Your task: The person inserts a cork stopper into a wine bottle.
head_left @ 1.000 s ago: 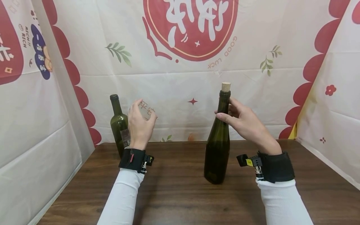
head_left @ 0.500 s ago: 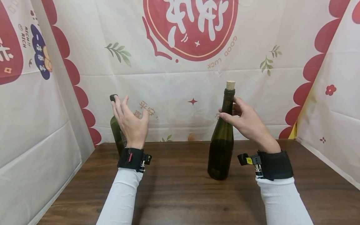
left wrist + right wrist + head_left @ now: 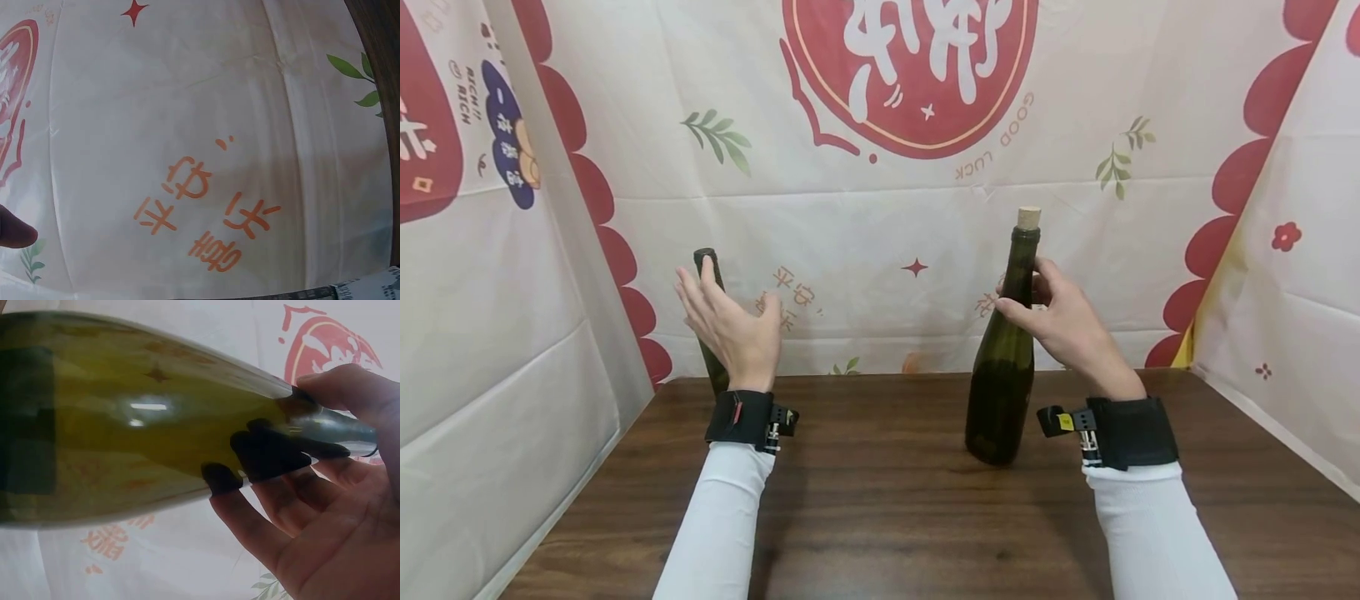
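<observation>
In the head view a dark green wine bottle (image 3: 1000, 400) leans slightly right, a cork (image 3: 1028, 218) standing in its mouth. My right hand (image 3: 1075, 333) grips its neck, thumb in front and fingers behind. Seen from the right wrist, the bottle (image 3: 144, 425) shows fingers (image 3: 250, 519) wrapped around its narrowing part. Whether its base touches the table cannot be told. At the left, a second green bottle (image 3: 713, 371) has no cork visible. My left hand (image 3: 737, 333) is spread in front of it, hiding much of its body; contact is unclear. The left wrist view catches a label (image 3: 372, 287) low at the right.
A brown wooden table (image 3: 880, 517) lies beneath both arms. Behind it hangs a pale printed cloth (image 3: 865, 250) with a red emblem, and similar cloth walls (image 3: 497, 333) close off both sides.
The corked bottle has moved right and farther back in my right hand. My left hand has shifted left, across the second bottle, and its fingers have spread.
</observation>
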{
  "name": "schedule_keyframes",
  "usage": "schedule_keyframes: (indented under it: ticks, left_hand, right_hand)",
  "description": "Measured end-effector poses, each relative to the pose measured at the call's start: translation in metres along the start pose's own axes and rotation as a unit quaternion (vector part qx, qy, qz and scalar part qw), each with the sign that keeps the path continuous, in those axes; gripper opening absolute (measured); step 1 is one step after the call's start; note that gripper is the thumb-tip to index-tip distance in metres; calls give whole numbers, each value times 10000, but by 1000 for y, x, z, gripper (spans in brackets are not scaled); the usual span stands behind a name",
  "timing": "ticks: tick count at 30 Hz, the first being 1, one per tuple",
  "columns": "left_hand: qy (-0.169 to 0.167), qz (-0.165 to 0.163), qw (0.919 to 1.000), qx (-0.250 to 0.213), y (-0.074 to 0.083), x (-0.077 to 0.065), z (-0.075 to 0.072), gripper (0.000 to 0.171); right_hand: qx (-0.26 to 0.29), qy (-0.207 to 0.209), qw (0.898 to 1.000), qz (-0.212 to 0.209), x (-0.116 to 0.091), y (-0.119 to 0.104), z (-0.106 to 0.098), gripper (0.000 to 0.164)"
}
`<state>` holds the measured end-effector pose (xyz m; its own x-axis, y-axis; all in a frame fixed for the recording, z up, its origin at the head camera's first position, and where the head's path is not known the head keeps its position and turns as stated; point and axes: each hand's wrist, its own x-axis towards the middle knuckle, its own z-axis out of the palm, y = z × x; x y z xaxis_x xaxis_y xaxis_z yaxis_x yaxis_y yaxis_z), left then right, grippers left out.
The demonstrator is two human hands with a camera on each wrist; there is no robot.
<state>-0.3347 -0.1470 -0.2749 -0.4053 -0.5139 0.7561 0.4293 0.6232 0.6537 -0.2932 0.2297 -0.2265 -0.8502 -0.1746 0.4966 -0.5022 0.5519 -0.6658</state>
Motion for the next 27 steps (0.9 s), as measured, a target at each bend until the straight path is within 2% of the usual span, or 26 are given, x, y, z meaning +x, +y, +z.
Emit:
schedule_keyframes:
  ticks: [15, 23, 27]
  left_hand:
    - [-42, -574, 9983, 54, -17, 0, 1, 97]
    - [-159, -1117, 9935, 142, -26, 0, -2, 104]
    - [-189, -1268, 9916, 157, -30, 1, -2, 105]
  right_hand:
    - [-185, 241, 9981, 537, 5, 30, -5, 77]
    - [-339, 352, 9956, 793, 4, 49, -11, 81]
    - [-307, 494, 9946, 855, 4, 57, -13, 83]
